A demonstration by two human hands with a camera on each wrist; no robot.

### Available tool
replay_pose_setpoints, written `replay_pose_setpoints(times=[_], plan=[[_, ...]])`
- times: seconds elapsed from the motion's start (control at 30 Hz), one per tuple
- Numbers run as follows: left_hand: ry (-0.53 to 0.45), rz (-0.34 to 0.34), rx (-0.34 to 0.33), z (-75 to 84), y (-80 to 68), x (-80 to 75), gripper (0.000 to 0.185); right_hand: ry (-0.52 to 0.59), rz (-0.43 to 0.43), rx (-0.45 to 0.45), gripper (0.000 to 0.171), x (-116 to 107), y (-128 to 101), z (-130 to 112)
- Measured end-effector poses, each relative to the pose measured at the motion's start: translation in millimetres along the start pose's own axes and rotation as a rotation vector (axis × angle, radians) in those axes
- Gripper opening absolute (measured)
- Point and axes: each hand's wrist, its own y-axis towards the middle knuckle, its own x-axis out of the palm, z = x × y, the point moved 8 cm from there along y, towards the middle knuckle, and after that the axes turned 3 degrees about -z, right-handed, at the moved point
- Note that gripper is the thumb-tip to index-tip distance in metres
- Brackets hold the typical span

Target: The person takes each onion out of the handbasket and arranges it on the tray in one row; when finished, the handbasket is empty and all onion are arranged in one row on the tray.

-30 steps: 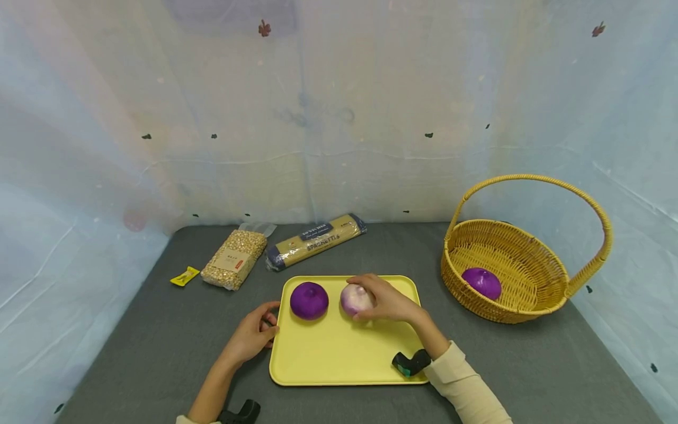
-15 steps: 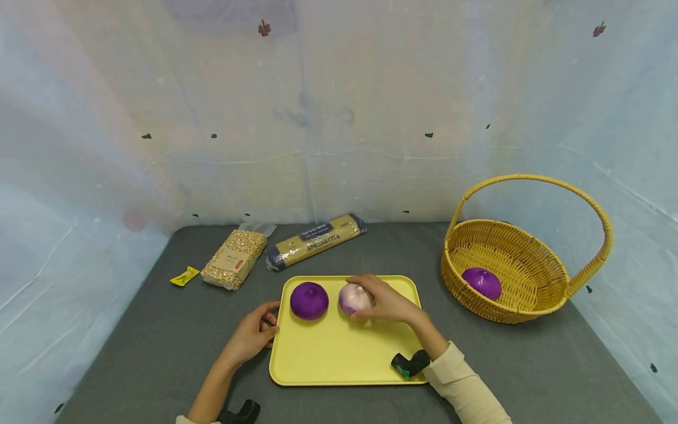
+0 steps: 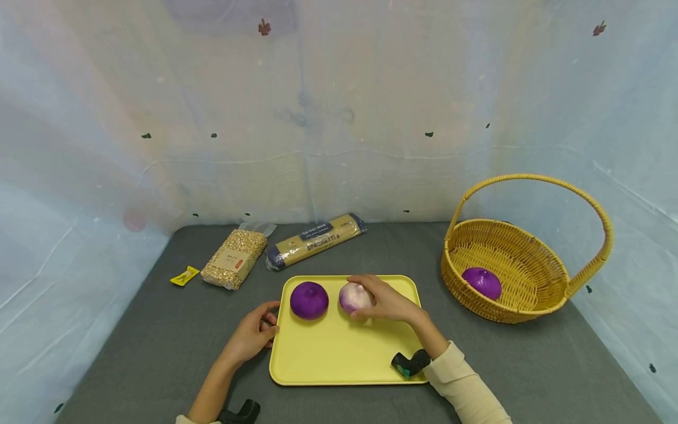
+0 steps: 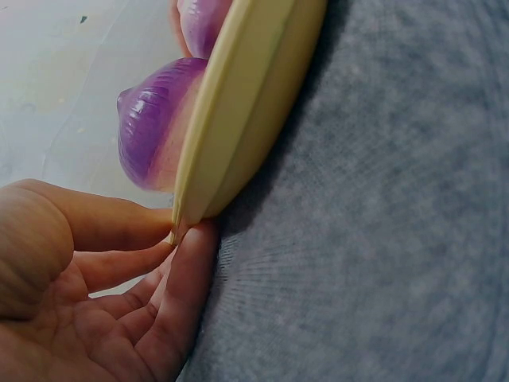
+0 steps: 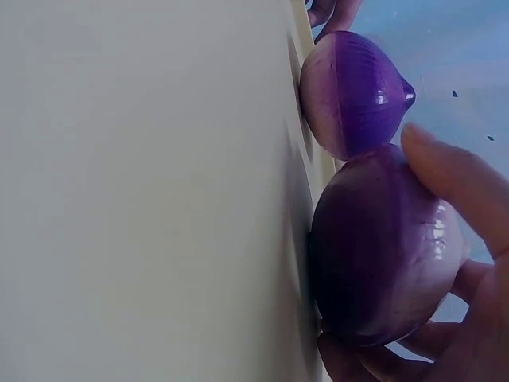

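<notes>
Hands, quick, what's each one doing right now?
Left hand: relaxed, fingers touching the tray edge.
Right hand: gripping the pale onion on the tray.

Grey table (image 3: 159, 335): tray (image 3: 339, 359), basket (image 3: 529, 259), spaghetti (image 3: 315, 240), grain bag (image 3: 234, 259).

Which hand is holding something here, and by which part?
The right hand grips the pale onion round its side and top, on the tray. The left hand only touches the tray's left edge.

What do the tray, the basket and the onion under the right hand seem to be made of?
Tray: smooth matte yellow, probably plastic.
Basket: woven strands, likely wicker or rattan.
Onion under the right hand: glossy purple skin with fine ribs; real or imitation, unclear.
</notes>
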Motion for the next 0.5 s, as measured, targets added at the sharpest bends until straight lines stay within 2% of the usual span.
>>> replay_pose_setpoints(times=[0.17,0.5], plan=[[0.036,0.012,-0.016,-0.1,-0.3,0.1,0.047,0.003,-0.005,-0.007,0.075,0.3,0.1,1.2],[-0.008,-0.008,0.004,1.4,-1.5,-0.9,0.047,-0.009,0.004,-0.019,0.077,-2.1,-0.5,-0.8]])
